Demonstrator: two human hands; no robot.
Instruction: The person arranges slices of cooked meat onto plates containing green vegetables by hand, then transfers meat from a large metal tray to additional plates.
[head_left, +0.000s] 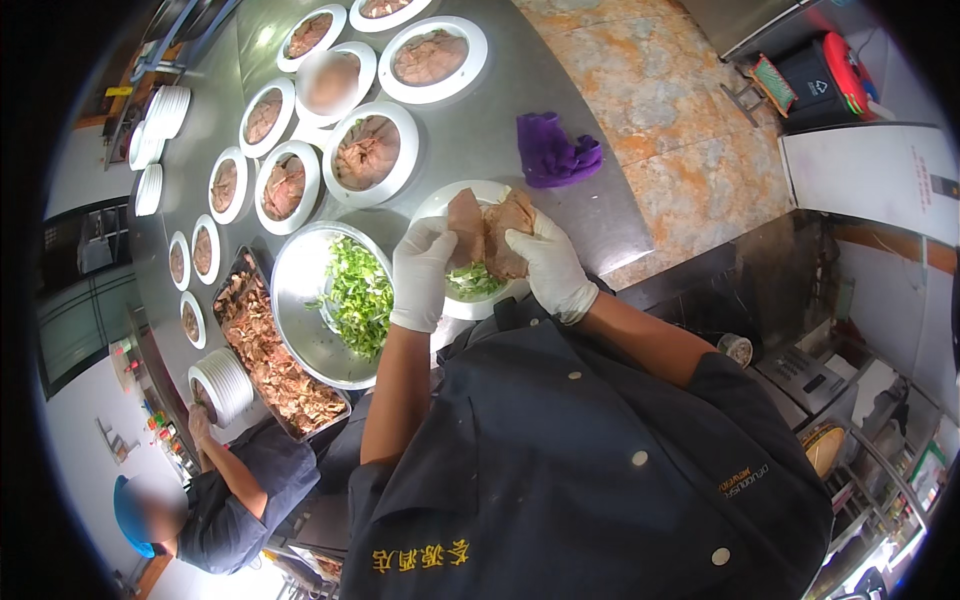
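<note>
In white gloves, my left hand (422, 266) pinches a flat slice of cooked meat (466, 225) over a white plate (429, 202). My right hand (553, 262) grips a thicker bunch of sliced meat (510, 232) just beside it. Chopped green vegetable (477, 281) lies on the plate below the meat. To the left of my left forearm stands a large steel bowl (296, 300) holding more chopped greens (356, 300). Past it, a long metal tray (346, 412) is heaped with sliced meat pieces (274, 345).
Several white plates of arranged meat (367, 154) cover the steel table (480, 142). A purple cloth (556, 150) lies near its edge. Plate stacks stand at the far side (166, 112) and beside the tray (225, 386). A co-worker in a blue cap (247, 480) handles a plate at lower left.
</note>
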